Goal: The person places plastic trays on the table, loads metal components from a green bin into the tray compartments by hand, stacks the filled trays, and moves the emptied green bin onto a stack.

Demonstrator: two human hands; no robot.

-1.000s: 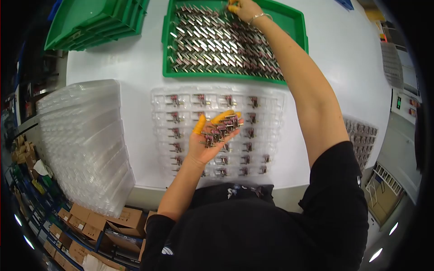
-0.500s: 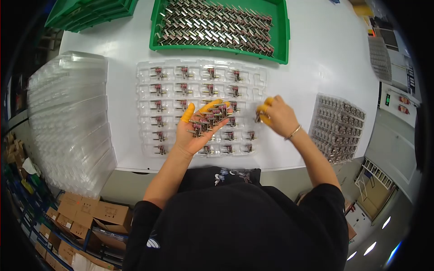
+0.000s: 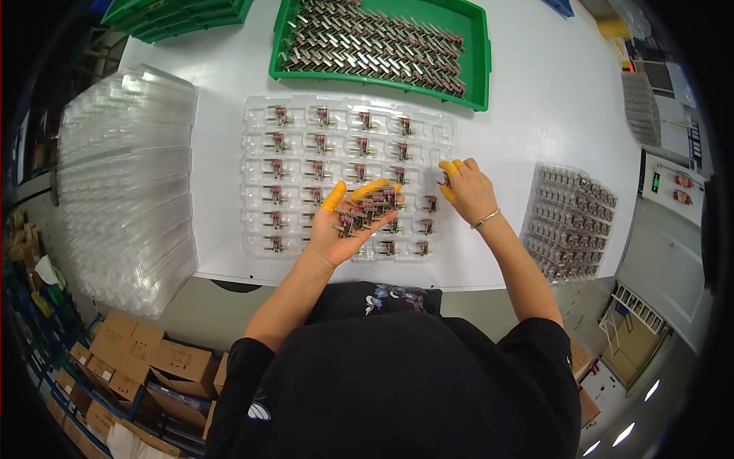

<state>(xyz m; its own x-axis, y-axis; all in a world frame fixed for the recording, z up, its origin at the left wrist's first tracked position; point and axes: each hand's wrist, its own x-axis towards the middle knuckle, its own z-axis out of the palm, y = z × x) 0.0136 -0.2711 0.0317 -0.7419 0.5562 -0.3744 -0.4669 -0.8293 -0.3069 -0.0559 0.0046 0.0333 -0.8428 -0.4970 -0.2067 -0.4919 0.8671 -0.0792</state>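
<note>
My left hand (image 3: 336,237) is palm up, its fingers cupped around a pile of small metal-shafted components (image 3: 367,210) with reddish bodies. It hovers over a clear plastic tray (image 3: 256,183), hiding some pockets near its lower middle. Yellow covers sit on several fingertips of both hands. My right hand (image 3: 470,191) is at the tray's right edge, thumb and fingers pinching a dark component (image 3: 444,180) that they partly hide. Just below those fingers, a component (image 3: 430,203) lies in a right-column pocket. Many other pockets hold one component each.
A green bin (image 3: 480,69) of densely packed components stands behind the tray. Another green crate (image 3: 180,19) is at the back left. Stacked clear trays (image 3: 130,191) stand on the left; filled trays (image 3: 569,222) lie on the right. Cardboard boxes (image 3: 180,359) are below left.
A right-column pocket that my right hand hovered by now shows a component. My right hand is slightly higher along that column. The whole view has shifted a little.
</note>
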